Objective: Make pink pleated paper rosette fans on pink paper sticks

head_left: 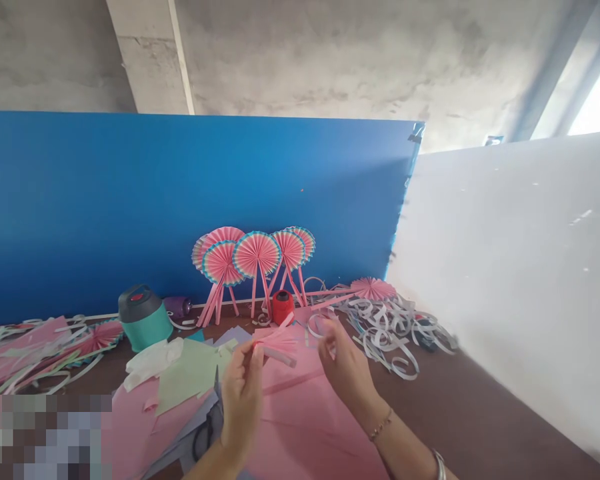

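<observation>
My left hand [245,393] pinches one end of a folded pink paper fan [280,343], whose pleats spread to the right. To the right of it, my right hand [345,363] is raised with its fingers curled, near a thin pale strip [316,327]; whether it holds the strip is hard to tell. Under both hands lie large pink paper sheets [310,427]. Dark-handled scissors [203,437] lie partly hidden behind my left wrist.
Round pink fans [257,255] lean on the blue panel [105,200]. A red container [283,308] stands before them. Left are a teal container [145,320], green paper [190,373] and piled strips; curled white strips [390,333] lie right, by the white wall [520,267].
</observation>
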The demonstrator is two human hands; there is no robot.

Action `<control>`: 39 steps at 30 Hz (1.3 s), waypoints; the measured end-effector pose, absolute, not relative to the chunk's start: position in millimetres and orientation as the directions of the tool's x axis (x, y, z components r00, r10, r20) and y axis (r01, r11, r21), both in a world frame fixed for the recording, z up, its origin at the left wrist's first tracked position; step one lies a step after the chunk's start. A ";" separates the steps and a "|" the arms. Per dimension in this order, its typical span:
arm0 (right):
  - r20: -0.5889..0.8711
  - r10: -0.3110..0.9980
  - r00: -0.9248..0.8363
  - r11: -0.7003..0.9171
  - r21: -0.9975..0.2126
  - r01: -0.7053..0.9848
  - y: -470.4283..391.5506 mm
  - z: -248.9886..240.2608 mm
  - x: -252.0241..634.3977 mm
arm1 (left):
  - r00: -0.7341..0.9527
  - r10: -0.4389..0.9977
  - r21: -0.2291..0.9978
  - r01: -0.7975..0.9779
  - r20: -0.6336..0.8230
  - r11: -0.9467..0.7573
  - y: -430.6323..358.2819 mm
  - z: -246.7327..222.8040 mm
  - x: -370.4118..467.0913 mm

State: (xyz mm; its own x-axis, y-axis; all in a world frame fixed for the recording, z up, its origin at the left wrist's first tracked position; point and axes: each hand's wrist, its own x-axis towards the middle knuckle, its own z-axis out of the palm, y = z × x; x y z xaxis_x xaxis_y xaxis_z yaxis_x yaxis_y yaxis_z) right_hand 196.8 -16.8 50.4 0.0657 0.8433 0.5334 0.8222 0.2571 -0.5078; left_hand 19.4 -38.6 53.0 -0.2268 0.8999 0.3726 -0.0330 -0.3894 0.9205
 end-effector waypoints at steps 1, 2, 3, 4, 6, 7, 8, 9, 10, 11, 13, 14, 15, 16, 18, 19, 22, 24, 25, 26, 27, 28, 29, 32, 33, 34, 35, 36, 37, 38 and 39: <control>0.610 0.791 0.058 0.363 -0.542 0.758 -16.3 53.1 199.0 | -0.230 0.904 0.922 -0.064 0.359 -0.383 -36.9 58.4 17.7; 0.665 0.746 0.035 0.458 -0.551 0.698 -17.5 56.9 199.2 | -0.215 0.913 0.924 -0.090 0.347 -0.372 -35.3 62.9 16.3; 0.699 0.715 0.004 0.530 -0.546 0.649 -19.9 61.4 197.4 | -0.193 0.922 0.927 -0.106 0.337 -0.361 -33.9 66.6 15.3; 0.715 0.698 -0.038 0.581 -0.533 0.615 -22.9 66.5 194.2 | -0.163 0.930 0.931 -0.109 0.330 -0.350 -32.9 69.4 14.4; 0.678 0.722 -0.138 0.610 -0.530 0.589 -28.2 77.8 184.9 | -0.099 0.938 0.938 -0.071 0.332 -0.339 -31.8 73.3 13.2; 0.638 0.747 -0.187 0.607 -0.540 0.583 -29.4 84.0 180.0 | -0.072 0.937 0.938 -0.037 0.341 -0.345 -31.7 75.1 12.7; 0.586 0.780 -0.221 0.589 -0.565 0.578 -29.4 90.5 175.6 | -0.050 0.933 0.934 -0.006 0.356 -0.357 -31.7 77.2 12.1; 0.526 0.811 -0.256 0.566 -0.597 0.569 -28.1 97.3 171.9 | -0.034 0.929 0.929 0.015 0.369 -0.369 -31.7 79.7 11.4; 0.470 0.837 -0.282 0.541 -0.631 0.556 -25.8 104.3 169.1 | -0.022 0.927 0.927 0.022 0.376 -0.375 -31.4 82.8 10.6; 0.421 0.857 -0.296 0.514 -0.660 0.548 -22.9 111.6 167.3 | -0.012 0.928 0.928 0.011 0.372 -0.372 -30.9 86.5 9.7; 0.362 0.871 -0.331 0.491 -0.666 0.562 -17.1 125.6 166.3 | 0.001 0.939 0.938 -0.045 0.344 -0.343 -28.5 94.9 7.4; 0.355 0.869 -0.344 0.493 -0.660 0.567 -14.9 131.9 166.8 | 0.005 0.946 0.943 -0.078 0.324 -0.323 -26.8 99.1 6.1; 0.357 0.862 -0.360 0.506 -0.655 0.561 -13.2 137.5 167.7 | 0.008 0.952 0.947 -0.105 0.306 -0.303 -25.0 103.1 4.7; 0.367 0.851 -0.375 0.523 -0.651 0.551 -12.3 142.2 168.8 | 0.010 0.957 0.950 -0.126 0.290 -0.287 -23.0 106.6 3.2; 0.380 0.829 -0.410 0.554 -0.656 0.512 -12.0 148.4 171.2 | 0.015 0.965 0.955 -0.151 0.262 -0.257 -19.5 111.3 0.0; 0.371 0.821 -0.434 0.560 -0.673 0.484 -12.3 150.0 172.3 | 0.024 0.968 0.957 -0.161 0.248 -0.241 -18.2 112.5 -1.7; 0.312 0.813 -0.492 0.527 -0.752 0.395 -12.3 149.0 174.6 | 0.048 0.978 0.966 -0.176 0.201 -0.190 -15.4 112.2 -6.6; 0.301 0.819 -0.488 0.509 -0.774 0.377 -10.6 144.6 176.1 | 0.060 0.984 0.975 -0.155 0.170 -0.159 -14.0 110.9 -9.1; 0.306 0.826 -0.473 0.506 -0.773 0.383 -9.3 141.9 176.9 | 0.066 0.985 0.980 -0.134 0.160 -0.151 -13.4 110.4 -10.0; 0.307 0.835 -0.456 0.499 -0.772 0.394 -7.9 139.2 178.0 | 0.071 0.985 0.983 -0.108 0.155 -0.147 -12.8 110.2 -10.7; 0.303 0.845 -0.441 0.488 -0.774 0.404 -6.6 136.9 179.1 | 0.076 0.985 0.986 -0.080 0.154 -0.148 -12.5 110.2 -11.1; 0.294 0.853 -0.432 0.476 -0.777 0.411 -5.6 135.1 180.3 | 0.084 0.984 0.987 -0.053 0.155 -0.151 -12.2 110.4 -11.4; 0.285 0.857 -0.429 0.467 -0.781 0.415 -5.0 134.0 181.5 | 0.098 0.983 0.987 -0.030 0.158 -0.156 -12.2 110.7 -11.6; 0.267 0.856 -0.442 0.462 -0.779 0.424 -6.3 135.1 183.9 | 0.180 0.968 0.982 0.048 0.173 -0.184 -12.6 110.8 -12.9; 0.258 0.854 -0.452 0.461 -0.777 0.428 -7.4 136.5 184.5 | 0.195 0.964 0.976 0.083 0.181 -0.200 -12.8 110.5 -13.7; 0.245 0.852 -0.463 0.458 -0.776 0.433 -8.6 138.0 185.2 | 0.194 0.962 0.969 0.119 0.191 -0.217 -12.9 109.9 -14.6; 0.232 0.848 -0.476 0.457 -0.776 0.434 -9.7 139.5 186.0 | 0.184 0.962 0.962 0.148 0.201 -0.229 -12.9 109.2 -15.6; 0.222 0.842 -0.491 0.456 -0.780 0.429 -10.4 140.7 187.3 | 0.169 0.964 0.958 0.163 0.207 -0.234 -13.0 108.6 -16.5; 0.215 0.838 -0.502 0.452 -0.789 0.416 -10.6 141.6 188.8 | 0.156 0.966 0.960 0.159 0.206 -0.230 -13.1 108.1 -17.4; 0.211 0.835 -0.508 0.444 -0.805 0.394 -10.3 142.1 190.7 | 0.153 0.968 0.966 0.138 0.196 -0.218 -13.4 108.0 -18.1; 0.206 0.834 -0.512 0.429 -0.825 0.368 -9.6 142.3 192.6 | 0.163 0.971 0.975 0.104 0.176 -0.195 -13.9 108.2 -18.5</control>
State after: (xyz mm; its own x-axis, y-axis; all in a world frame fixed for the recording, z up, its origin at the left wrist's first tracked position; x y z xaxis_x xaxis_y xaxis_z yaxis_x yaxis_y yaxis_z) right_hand 192.6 -9.6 142.3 -0.5116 0.8341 0.2061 0.3676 0.4293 -0.8250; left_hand -18.5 -13.9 108.2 0.1628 0.9708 0.1763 0.1039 -0.1946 0.9754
